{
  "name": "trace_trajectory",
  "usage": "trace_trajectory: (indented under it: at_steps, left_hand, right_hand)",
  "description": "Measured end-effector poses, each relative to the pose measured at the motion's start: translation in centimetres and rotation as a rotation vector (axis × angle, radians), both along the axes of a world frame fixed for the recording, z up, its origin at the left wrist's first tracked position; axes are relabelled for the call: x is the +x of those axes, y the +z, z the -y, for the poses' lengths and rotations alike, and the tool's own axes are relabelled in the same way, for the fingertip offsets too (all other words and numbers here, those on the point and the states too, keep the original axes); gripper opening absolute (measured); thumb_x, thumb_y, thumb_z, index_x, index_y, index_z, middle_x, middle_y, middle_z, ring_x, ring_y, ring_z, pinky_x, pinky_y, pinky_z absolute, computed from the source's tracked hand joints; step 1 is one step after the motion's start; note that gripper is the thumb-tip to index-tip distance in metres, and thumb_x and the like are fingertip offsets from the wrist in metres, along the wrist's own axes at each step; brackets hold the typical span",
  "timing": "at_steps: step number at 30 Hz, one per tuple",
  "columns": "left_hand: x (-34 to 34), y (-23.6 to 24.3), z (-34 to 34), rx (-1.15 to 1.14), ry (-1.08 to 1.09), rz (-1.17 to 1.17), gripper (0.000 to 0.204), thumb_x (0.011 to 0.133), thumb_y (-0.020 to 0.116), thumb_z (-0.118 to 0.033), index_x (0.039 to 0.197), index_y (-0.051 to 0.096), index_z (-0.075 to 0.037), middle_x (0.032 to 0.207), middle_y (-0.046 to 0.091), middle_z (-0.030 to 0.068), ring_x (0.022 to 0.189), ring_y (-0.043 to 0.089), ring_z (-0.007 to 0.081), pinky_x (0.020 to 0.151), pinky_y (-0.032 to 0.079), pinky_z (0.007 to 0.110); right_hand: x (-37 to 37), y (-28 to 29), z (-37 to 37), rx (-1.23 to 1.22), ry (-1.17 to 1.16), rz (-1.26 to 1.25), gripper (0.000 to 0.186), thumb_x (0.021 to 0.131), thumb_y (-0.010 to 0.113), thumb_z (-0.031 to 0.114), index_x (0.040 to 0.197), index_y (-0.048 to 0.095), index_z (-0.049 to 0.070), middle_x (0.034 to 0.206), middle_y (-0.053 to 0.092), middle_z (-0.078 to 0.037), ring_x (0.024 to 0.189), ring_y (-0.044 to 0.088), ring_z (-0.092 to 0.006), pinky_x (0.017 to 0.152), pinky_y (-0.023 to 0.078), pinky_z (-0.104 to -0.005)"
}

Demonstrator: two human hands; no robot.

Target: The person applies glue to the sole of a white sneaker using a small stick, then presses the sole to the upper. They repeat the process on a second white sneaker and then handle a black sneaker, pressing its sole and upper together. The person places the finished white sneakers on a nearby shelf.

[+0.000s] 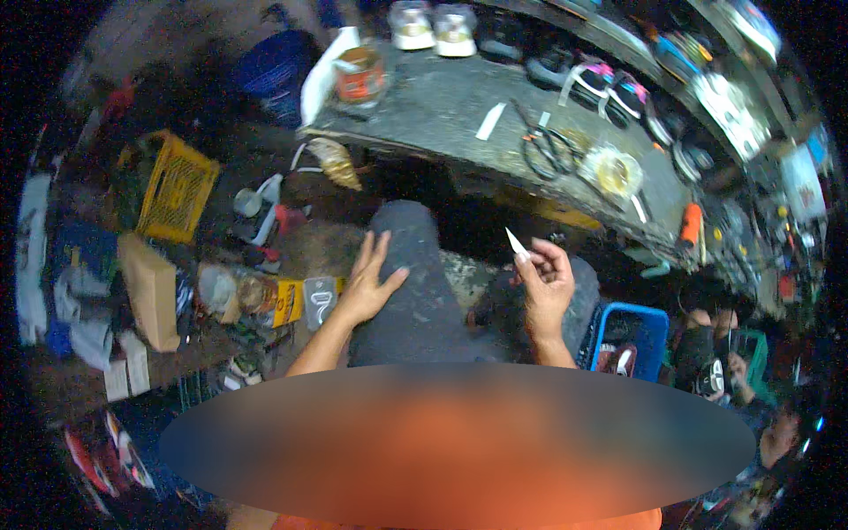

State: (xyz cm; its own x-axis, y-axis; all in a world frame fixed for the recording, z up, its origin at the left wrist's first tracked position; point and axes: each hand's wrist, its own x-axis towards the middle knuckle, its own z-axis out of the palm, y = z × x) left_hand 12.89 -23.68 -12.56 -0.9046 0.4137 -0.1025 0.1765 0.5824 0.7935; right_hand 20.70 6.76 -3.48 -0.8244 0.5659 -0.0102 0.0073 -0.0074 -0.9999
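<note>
My left hand (366, 281) lies with spread fingers on my dark-trousered left leg (402, 265), and nothing is in it. Above my right leg, my right hand (546, 281) pinches a small white pointed sliver (515, 240) between thumb and fingers, its tip up and to the left. Whether the sliver is a blade or a cut strip I cannot tell. Ahead of both hands stands a grey workbench (424, 102). On it lie a white strip (490, 121), dark-handled scissors (549, 152) and a clear plastic bag (609, 170) with something yellowish inside.
An orange-and-brown can (360, 79) stands at the bench's left end. Pairs of shoes (433, 31) line its back. To the left are a yellow crate (181, 190) and a cardboard piece (148, 291). A blue basket (632, 322) sits by my right leg; another person's hand (738, 367) shows beyond it.
</note>
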Motion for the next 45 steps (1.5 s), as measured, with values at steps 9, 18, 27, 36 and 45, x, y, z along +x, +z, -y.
trace_trajectory:
  at_steps: [9,18,27,36,45]
  left_hand:
    - [-21.1,-7.6,4.1,0.289,0.772,-0.289,0.073,0.108,0.041,-0.051,0.154,0.036,0.006,0.160,0.031,0.0324,0.152,0.025,0.0443,0.125,0.022,0.050]
    - [-22.0,-5.3,10.8,0.434,0.608,0.316,0.087,0.101,0.040,-0.073,0.134,0.062,0.004,0.128,0.068,0.0178,0.118,0.063,0.0278,0.103,0.045,0.039]
    - [-6.9,0.5,13.1,1.063,0.599,0.363,0.033,0.107,0.057,-0.025,0.128,0.065,0.000,0.117,0.071,0.0045,0.102,0.067,0.0121,0.094,0.051,0.029]
    - [-6.8,2.7,12.5,0.901,0.600,0.257,0.032,0.105,0.059,-0.018,0.128,0.067,0.003,0.118,0.072,0.0069,0.106,0.066,0.0133,0.096,0.050,0.029]
    - [-6.5,3.5,12.3,0.860,0.585,0.325,0.043,0.109,0.054,-0.027,0.140,0.058,0.002,0.133,0.066,0.0110,0.119,0.063,0.0199,0.102,0.049,0.033]
  right_hand:
    - [-6.6,3.4,11.6,-0.392,0.339,0.087,0.023,0.096,0.073,0.010,0.115,0.065,0.000,0.093,0.070,-0.008,0.073,0.064,-0.0125,0.065,0.057,-0.0304]
    - [-12.0,0.0,13.8,0.287,0.522,0.049,0.025,0.099,0.070,0.013,0.120,0.067,0.000,0.099,0.075,-0.008,0.079,0.068,-0.0120,0.067,0.055,-0.0303]
    - [-17.8,0.4,20.8,1.424,0.755,-0.199,0.014,0.087,0.061,0.016,0.091,0.068,0.005,0.091,0.071,-0.015,0.085,0.067,-0.0334,0.073,0.058,-0.0448]
    - [-20.3,2.0,19.1,1.305,0.673,-0.057,0.010,0.078,0.066,0.012,0.077,0.073,0.005,0.079,0.073,-0.019,0.076,0.073,-0.0365,0.069,0.060,-0.0475]
    - [-16.7,2.7,19.9,1.105,1.020,-0.059,0.011,0.080,0.069,0.012,0.084,0.075,0.005,0.084,0.073,-0.024,0.082,0.073,-0.0419,0.077,0.059,-0.0493]
